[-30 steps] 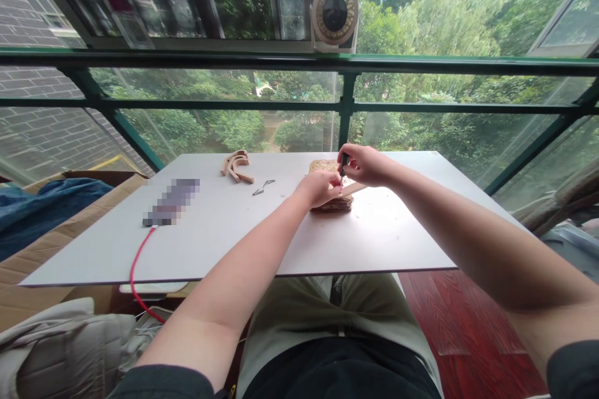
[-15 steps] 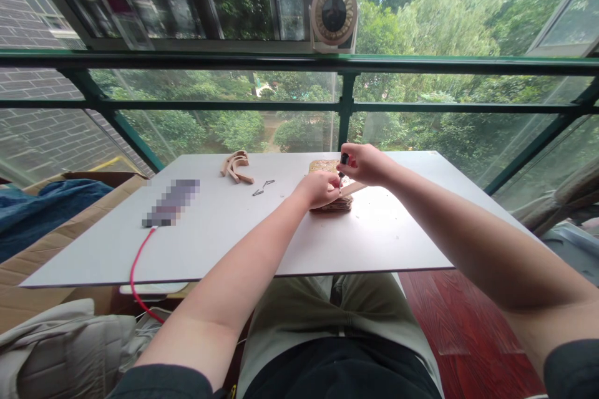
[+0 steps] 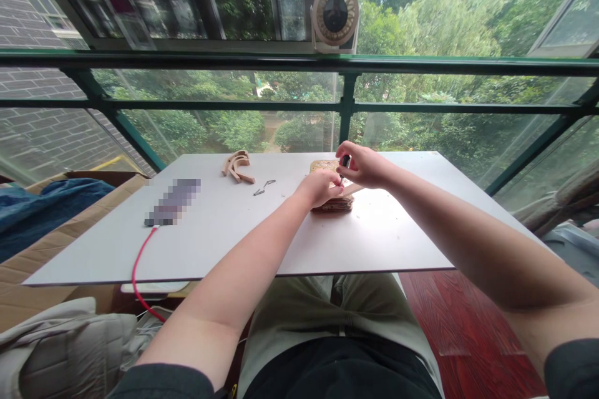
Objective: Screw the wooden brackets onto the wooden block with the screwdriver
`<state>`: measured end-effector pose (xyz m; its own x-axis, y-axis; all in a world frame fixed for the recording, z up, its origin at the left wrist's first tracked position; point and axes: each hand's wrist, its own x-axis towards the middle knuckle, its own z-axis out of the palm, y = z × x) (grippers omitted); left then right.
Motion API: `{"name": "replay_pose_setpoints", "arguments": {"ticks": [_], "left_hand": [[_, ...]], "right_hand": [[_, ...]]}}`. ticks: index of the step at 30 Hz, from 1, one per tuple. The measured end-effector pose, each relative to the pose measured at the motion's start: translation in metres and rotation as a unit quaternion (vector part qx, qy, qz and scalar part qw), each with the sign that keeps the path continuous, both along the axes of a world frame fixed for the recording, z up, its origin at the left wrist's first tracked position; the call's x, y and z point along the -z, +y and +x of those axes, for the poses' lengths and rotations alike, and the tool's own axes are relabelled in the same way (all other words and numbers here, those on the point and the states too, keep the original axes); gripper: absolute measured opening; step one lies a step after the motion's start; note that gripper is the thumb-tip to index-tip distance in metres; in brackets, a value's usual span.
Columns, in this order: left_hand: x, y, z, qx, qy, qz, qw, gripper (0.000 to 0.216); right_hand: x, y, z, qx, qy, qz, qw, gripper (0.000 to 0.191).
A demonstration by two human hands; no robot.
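Observation:
My right hand (image 3: 367, 165) is closed round the dark handle of a screwdriver (image 3: 345, 162), which stands nearly upright with its tip down. Below it, a pale wooden piece (image 3: 354, 188) lies across a thick, rough-edged block (image 3: 332, 205). My left hand (image 3: 319, 187) presses on the wooden piece from the left, its fingertips close to the screwdriver's tip. Whatever the tip meets is too small and partly hidden by my fingers. Left of the hands, several small metal screws (image 3: 264, 187) lie on the white table (image 3: 290, 243).
Curved wooden pieces (image 3: 239, 168) lie at the table's back left. A blurred-out device (image 3: 173, 202) with a red cable (image 3: 135, 268) is farther left. A round white fan-like device (image 3: 335, 14) sits on the green railing (image 3: 210, 61) behind. Small crumbs dot the table's right half.
The fingers of my right hand have shifted on the screwdriver handle, with the forefinger raised higher and more spread. My left hand stays at the wooden piece. The view has moved very slightly.

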<state>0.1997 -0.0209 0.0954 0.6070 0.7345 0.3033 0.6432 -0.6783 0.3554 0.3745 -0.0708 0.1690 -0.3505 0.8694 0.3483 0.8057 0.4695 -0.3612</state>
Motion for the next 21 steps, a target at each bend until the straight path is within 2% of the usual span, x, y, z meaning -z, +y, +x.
{"name": "replay_pose_setpoints", "arguments": {"ticks": [9,14,21], "left_hand": [[0.0015,0.0014,0.0011,0.000,0.008,-0.001,1.000,0.021],[0.0006,-0.0007,-0.0005,0.005,0.009,-0.001,1.000,0.019],[0.0029,-0.0015,-0.0017,-0.021,-0.002,-0.008,1.000,0.022]], "right_hand": [[-0.0005,-0.0007,0.0011,-0.050,0.024,-0.042,0.998,0.027],[-0.0012,0.0008,0.0021,-0.023,0.025,-0.029,0.999,0.010],[-0.0013,0.0004,0.0004,0.015,0.013,-0.001,1.000,0.013]]}}
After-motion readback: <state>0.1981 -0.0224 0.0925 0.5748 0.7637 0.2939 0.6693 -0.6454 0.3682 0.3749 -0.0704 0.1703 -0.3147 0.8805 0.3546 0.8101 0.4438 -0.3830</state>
